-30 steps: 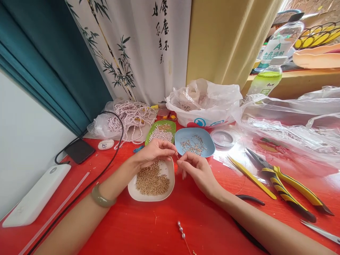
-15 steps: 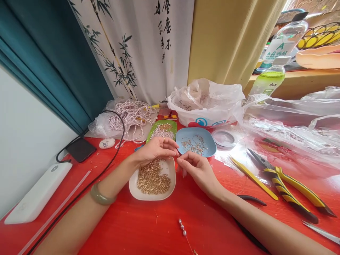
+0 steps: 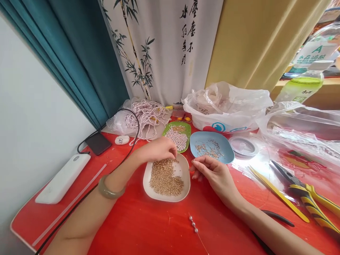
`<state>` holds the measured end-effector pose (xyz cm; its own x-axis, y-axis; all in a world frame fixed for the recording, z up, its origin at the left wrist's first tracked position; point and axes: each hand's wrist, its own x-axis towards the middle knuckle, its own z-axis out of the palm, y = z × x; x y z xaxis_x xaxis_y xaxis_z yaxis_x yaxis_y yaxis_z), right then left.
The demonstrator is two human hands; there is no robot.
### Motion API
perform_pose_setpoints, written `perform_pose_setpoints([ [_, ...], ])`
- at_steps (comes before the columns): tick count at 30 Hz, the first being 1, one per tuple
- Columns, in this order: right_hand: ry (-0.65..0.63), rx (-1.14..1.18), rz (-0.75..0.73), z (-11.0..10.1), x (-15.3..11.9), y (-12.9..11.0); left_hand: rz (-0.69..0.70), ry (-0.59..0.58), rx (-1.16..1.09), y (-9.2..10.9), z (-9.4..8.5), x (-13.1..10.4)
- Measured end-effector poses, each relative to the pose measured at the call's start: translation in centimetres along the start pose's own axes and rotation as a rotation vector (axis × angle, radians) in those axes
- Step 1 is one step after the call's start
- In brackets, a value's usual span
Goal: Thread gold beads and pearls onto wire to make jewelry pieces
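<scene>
Over the smooth white tray's [image 3: 183, 167] far rim, the left hand [image 3: 159, 148] curls its fingers toward round, glossy gold beads [image 3: 165, 180]; their grip is hidden. Just beside it, the right hand's [image 3: 211, 171] fingers are pinched closed. Pearly beads [image 3: 193, 224] lie on the red desk [image 3: 132, 226].

On my red counter [image 3: 148, 226], small round gold beads [image 3: 164, 180] are lying in a white squarish dish [image 3: 183, 167]; behind it, a green squarish tray [image 3: 188, 134] is sitting left of a blue rounded tray [image 3: 198, 139].
</scene>
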<state>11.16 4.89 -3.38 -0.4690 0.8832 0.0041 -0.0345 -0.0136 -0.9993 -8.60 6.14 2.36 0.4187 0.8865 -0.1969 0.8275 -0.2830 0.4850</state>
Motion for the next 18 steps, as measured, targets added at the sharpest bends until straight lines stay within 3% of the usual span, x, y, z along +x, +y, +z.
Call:
perform_pose_setpoints([
  [5,0.025,-0.046,0.001,-0.1,0.1,-0.1,0.019,0.024,0.122,0.4,1.0,0.0],
  [10,0.036,-0.032,0.010,-0.1,0.1,-0.2,0.030,0.027,0.171,0.3,0.8,-0.2],
  [18,-0.021,0.012,0.113,0.1,0.0,-0.1,-0.126,0.326,0.283,-0.5,-0.1,0.0],
])
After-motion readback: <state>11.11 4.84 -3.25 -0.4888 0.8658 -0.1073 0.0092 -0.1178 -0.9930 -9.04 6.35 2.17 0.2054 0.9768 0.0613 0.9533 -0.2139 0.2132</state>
